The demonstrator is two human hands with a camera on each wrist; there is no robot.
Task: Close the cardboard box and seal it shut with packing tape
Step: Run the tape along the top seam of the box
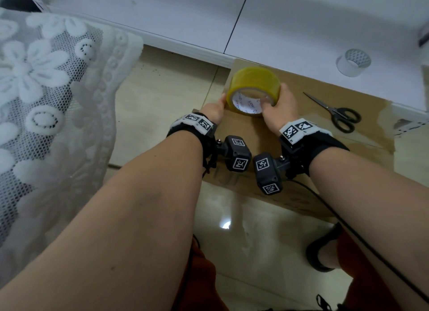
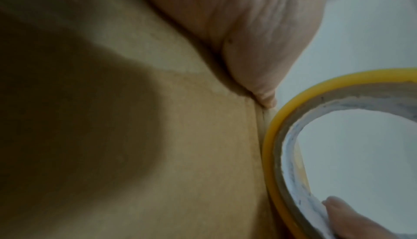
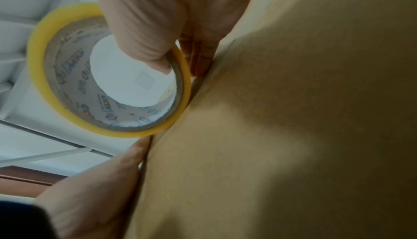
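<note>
The brown cardboard box point(image 1: 255, 134) lies closed on the floor, its flat top facing me. A yellow roll of packing tape point(image 1: 253, 83) stands on edge at the top's far left corner. My right hand point(image 1: 278, 108) grips the roll, thumb inside the printed core and fingers round the outside; the right wrist view shows this grip point(image 3: 146, 19) on the roll point(image 3: 38, 68). My left hand point(image 1: 213, 108) presses on the box just left of the roll, fingertip point(image 2: 268, 100) flat on the cardboard point(image 2: 203, 153) beside the roll's rim point(image 2: 273, 135).
Black scissors point(image 1: 336, 115) lie on the box top to the right. A clear tape roll point(image 1: 352, 62) sits on the white ledge behind. White lace cloth point(image 1: 46, 101) hangs at the left over the tiled floor point(image 1: 162, 101). A sandalled foot point(image 1: 322, 252) is at lower right.
</note>
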